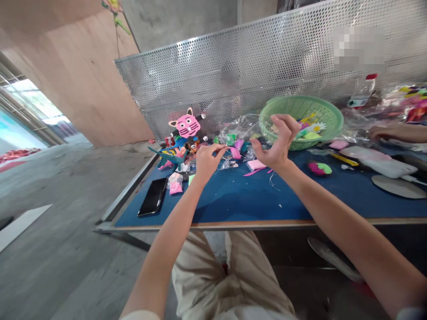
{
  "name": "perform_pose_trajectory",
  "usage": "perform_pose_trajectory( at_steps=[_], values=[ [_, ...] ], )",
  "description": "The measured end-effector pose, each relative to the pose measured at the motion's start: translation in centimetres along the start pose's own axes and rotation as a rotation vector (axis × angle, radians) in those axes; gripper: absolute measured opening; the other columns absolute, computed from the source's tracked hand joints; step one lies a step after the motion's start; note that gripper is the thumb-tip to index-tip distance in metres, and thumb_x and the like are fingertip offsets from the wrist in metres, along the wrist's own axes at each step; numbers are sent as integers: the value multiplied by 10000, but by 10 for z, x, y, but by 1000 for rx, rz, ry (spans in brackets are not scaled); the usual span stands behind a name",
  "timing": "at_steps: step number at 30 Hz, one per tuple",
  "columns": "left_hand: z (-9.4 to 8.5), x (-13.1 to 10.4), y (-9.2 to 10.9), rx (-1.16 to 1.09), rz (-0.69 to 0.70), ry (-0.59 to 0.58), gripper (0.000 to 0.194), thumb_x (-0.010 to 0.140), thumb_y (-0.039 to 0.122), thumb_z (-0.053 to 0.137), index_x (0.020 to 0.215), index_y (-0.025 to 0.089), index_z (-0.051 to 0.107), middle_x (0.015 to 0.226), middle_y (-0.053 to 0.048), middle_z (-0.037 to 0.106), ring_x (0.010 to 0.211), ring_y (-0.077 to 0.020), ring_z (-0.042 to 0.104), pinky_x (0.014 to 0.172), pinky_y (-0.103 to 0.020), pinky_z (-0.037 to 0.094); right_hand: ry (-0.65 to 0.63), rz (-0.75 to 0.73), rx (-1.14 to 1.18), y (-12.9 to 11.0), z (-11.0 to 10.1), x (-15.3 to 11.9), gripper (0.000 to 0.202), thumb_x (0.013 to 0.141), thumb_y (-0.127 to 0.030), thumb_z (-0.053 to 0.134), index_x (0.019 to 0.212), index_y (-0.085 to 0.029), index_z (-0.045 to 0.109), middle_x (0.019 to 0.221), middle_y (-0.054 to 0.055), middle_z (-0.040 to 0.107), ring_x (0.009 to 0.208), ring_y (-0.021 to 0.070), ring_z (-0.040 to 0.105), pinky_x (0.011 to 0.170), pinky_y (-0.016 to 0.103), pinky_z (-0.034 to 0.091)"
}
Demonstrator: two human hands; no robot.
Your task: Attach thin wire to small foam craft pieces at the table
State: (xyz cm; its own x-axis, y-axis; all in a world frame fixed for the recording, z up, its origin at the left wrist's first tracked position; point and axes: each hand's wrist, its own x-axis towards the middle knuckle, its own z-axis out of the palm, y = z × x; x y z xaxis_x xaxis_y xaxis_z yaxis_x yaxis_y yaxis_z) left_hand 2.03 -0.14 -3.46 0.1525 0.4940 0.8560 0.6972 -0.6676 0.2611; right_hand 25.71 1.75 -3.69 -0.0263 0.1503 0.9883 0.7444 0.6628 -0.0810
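My left hand is above the blue table, thumb and index finger pinched on a thin strand whose kind is hard to make out. To its right my right hand is raised, thumb and fingers apart, nothing visible between them. Under and between the hands lie a small pink packet, a pink block of clay and loose thin wire. A pink cat-faced clay figure stands behind my left hand.
A black phone and a bagged pink lump lie at left. Behind my right hand sits a green basket holding clay pieces. A perforated metal panel backs the table. At far right, another person's hand reaches in near a bottle.
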Motion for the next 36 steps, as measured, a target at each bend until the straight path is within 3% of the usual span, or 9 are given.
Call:
perform_pose_trajectory(
  at_steps=[2,6,8,18,26,31,36],
  values=[
    [0,0,0,33,16,-8,196,931,414,670,861,250,752,860,-4,789,751,-167,711,786,-342,470,-62,-66,-38,-2,0,0,469,941,-571,557,1310,-290,627,1243,109,628,1223,352,520,1034,562,350],
    [2,-2,1,160,70,-24,185,930,417,674,875,262,758,788,2,777,719,-173,695,803,-363,427,-316,-251,-73,-10,2,2,235,994,-447,555,1158,-389,713,1078,1,720,1094,248,556,1013,467,321],
    [4,-3,2,207,94,-47,181,938,410,664,891,264,759,773,4,774,695,-170,679,798,-368,403,-362,-298,-90,-13,4,2,205,996,-416,574,1132,-400,726,1058,-26,740,1069,228,556,998,448,298],
    [10,-2,0,263,130,-226,241,1002,368,558,930,258,760,775,-27,749,725,-183,651,808,-378,368,-450,-263,-105,-15,15,-3,194,997,-392,583,1064,-365,763,965,-24,776,946,225,574,935,435,290],
    [5,-1,3,188,153,-246,260,1020,365,504,1056,252,736,841,-21,771,760,-169,666,870,-376,381,-444,-250,-115,-11,15,-4,175,992,-387,592,1021,-339,758,912,-17,760,939,221,560,967,449,292],
    [5,-1,3,137,120,-194,207,1014,362,526,1029,255,703,897,-5,787,792,-167,697,855,-360,393,-401,-235,-115,-12,19,-6,169,985,-379,604,995,-328,764,878,-14,759,945,226,570,978,463,280],
    [4,-1,5,223,111,-168,203,1009,386,539,996,265,702,870,0,783,771,-170,689,873,-377,371,-377,-194,-107,-16,22,-8,154,971,-351,627,944,-322,776,884,-13,778,961,237,580,975,475,257]
  ],
)
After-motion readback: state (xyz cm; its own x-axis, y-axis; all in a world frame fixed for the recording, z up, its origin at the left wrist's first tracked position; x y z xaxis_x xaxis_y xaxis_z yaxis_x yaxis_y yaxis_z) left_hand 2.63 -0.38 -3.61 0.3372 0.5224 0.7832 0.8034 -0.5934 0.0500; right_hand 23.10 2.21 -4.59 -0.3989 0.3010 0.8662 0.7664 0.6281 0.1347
